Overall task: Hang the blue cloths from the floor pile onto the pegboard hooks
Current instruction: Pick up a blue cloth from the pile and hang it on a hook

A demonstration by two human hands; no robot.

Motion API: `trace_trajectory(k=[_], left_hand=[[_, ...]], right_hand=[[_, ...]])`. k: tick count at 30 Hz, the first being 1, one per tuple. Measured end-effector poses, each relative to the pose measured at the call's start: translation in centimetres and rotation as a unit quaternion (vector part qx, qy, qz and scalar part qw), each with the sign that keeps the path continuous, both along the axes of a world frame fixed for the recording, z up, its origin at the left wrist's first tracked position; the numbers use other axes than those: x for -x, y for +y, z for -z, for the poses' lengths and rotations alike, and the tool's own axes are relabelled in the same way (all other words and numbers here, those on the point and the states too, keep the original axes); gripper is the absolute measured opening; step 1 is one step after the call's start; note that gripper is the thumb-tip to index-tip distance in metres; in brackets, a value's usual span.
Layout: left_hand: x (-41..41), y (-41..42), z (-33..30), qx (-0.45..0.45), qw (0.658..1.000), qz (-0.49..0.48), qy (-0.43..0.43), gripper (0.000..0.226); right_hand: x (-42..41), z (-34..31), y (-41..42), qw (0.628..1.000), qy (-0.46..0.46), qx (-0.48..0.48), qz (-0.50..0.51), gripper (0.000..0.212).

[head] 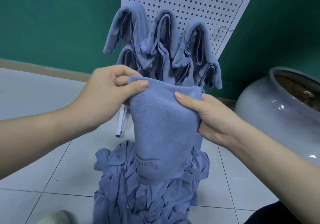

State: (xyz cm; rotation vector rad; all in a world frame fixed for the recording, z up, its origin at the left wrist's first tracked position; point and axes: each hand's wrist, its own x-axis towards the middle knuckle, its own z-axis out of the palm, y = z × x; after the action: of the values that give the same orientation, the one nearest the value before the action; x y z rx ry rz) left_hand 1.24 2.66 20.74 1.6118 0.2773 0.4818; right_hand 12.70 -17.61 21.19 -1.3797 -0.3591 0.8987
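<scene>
A blue cloth (162,128) with a logo near its lower edge hangs folded between both hands, above the floor pile. My left hand (107,92) pinches its upper left corner between thumb and fingers. My right hand (207,114) grips its upper right edge, thumb on the front. The pile of crumpled blue cloths (147,194) lies on the tiled floor below. Behind stands the white pegboard (199,3), leaning back, with several blue cloths (161,38) draped over hooks across its lower part. A bare wire hook (218,28) shows at the board's right side.
A large grey glazed ceramic pot (277,112) sits on the floor at the right, close to the pegboard. The pegboard's white leg (121,119) reaches the floor behind the held cloth. A shoe (55,217) shows at bottom left. Green wall behind.
</scene>
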Motion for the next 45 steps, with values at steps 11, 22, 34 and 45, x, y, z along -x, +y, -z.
trace_trajectory(k=[11,22,34,45], left_hand=[[-0.3,-2.2,2.8,0.069,0.992,0.029,0.099,0.03],[-1.4,-1.6,3.4,-0.04,0.987,-0.114,0.107,0.017],[-2.0,-2.8,2.6,-0.068,0.982,-0.165,0.064,0.027],[0.1,-6.2,0.8,-0.036,0.998,-0.024,-0.043,0.043]], right_hand=[[0.1,1.9,0.5,0.997,-0.07,-0.003,0.021,0.032],[1.4,3.4,1.2,0.984,-0.136,0.084,0.084,0.027],[3.2,2.7,2.7,0.947,-0.26,0.07,0.177,0.063],[3.3,2.1,2.3,0.928,-0.28,-0.042,0.243,0.039]])
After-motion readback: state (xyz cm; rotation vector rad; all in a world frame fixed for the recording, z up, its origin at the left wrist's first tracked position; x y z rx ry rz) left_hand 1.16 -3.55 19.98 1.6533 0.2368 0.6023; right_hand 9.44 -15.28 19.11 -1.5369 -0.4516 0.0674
